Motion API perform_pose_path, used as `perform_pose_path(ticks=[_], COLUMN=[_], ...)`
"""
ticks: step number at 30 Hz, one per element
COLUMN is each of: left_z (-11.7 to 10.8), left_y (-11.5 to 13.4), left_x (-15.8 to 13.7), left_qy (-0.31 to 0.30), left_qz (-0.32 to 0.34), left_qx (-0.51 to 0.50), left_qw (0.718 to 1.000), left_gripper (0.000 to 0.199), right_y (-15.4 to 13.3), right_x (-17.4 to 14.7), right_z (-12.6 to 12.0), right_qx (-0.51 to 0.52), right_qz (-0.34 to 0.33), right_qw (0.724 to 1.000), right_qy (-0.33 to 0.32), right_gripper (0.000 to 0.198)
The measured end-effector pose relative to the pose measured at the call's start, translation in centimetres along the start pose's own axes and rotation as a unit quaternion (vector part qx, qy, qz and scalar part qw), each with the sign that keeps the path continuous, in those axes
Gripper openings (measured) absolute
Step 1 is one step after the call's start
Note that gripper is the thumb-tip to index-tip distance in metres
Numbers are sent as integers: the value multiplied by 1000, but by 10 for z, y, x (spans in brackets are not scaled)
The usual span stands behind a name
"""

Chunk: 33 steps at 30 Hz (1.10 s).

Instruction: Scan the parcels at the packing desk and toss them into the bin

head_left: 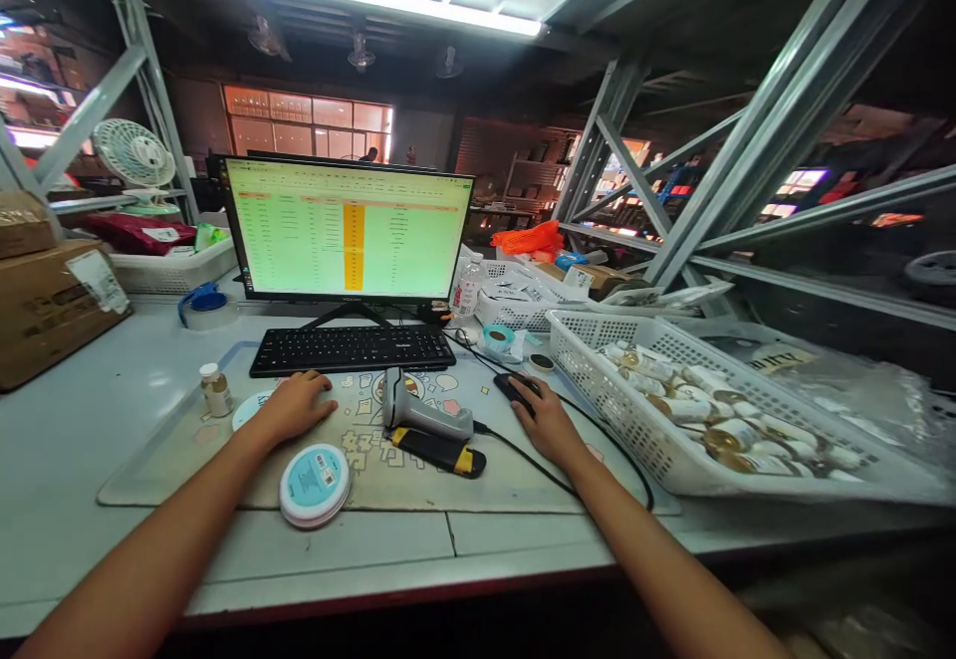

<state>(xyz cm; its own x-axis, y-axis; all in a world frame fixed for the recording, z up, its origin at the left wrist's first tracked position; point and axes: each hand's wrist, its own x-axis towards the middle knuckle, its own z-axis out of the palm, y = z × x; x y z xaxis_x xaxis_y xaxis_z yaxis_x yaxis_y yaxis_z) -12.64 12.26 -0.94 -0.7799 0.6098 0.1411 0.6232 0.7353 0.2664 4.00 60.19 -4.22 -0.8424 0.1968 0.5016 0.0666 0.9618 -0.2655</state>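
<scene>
My right hand (551,425) rests over a black computer mouse (517,392) on the patterned desk mat (186,460). Just below the black keyboard (351,348), my left hand (295,405) lies on the mat, fingers loosely stretched and holding nothing. A small bottle with amber contents (216,390) stands left of it. Nearer the desk edge is a round white container with a blue label (315,482). Between my hands a grey barcode scanner (429,415) lies against a black and yellow box cutter (440,452). The lit monitor (348,231) shows a spreadsheet with an orange column.
To the right, a white perforated basket (619,430) holds many small labelled bottles. Behind it stand another white basket (515,313) and a clear plastic bottle (469,286). Cardboard boxes (52,311) and a blue tape dispenser (205,306) are at left. Metal shelf posts (762,102) rise at right.
</scene>
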Motion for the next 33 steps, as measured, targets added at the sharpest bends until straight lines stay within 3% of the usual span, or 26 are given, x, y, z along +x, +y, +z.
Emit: perform_pose_path(ticks=[10, 17, 26, 33], left_z=[-13, -27, 8, 27], left_y=[11, 49, 85, 95], left_x=[4, 76, 148, 172], left_qy=[8, 27, -22, -4], left_qz=[-8, 129, 166, 201], left_qx=[-18, 40, 59, 89], left_qw=[1000, 990, 984, 976], left_gripper=[47, 47, 77, 69], right_y=[-2, -8, -14, -16], right_x=[0, -1, -3, -4], right_z=[2, 2, -1, -2], right_qx=[6, -3, -15, -28], right_qz=[-8, -3, -6, -5], right_qw=[1000, 1000, 1000, 999], right_qy=[1, -9, -19, -19], right_gripper=[51, 53, 54, 53])
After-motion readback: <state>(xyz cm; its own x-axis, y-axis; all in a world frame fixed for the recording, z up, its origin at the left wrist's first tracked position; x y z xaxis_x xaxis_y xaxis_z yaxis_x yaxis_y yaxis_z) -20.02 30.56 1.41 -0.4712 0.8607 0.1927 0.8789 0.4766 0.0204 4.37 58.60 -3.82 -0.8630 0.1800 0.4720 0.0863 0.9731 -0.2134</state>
